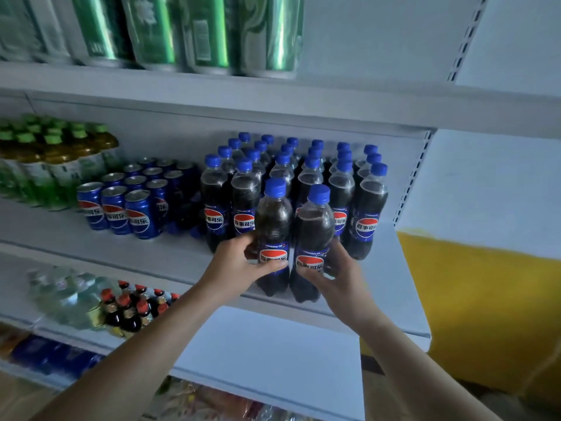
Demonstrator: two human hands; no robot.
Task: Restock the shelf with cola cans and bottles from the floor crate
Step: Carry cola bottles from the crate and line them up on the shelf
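Cola cans (121, 209) stand left on shelf (170, 253). Left hand (239, 264), fingers curled, grips left bottle (273, 220), upright at shelf front edge, seemingly resting. Right bottle (314, 232) just beside; right hand (338, 276) wraps its label, thumb in front. Bottle rows (368, 208) directly behind.

Green cans (194, 31) up top; green-capped bottles (45, 165) left; red-capped bottles (133, 308) below.

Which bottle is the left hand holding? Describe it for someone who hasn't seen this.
On the middle shelf, a block of blue-capped cola bottles stands right of the blue cans. Two more sit ahead of that block, near the front edge. Yours is the left bottle, gripped at its label by the left hand; the right hand holds its twin.
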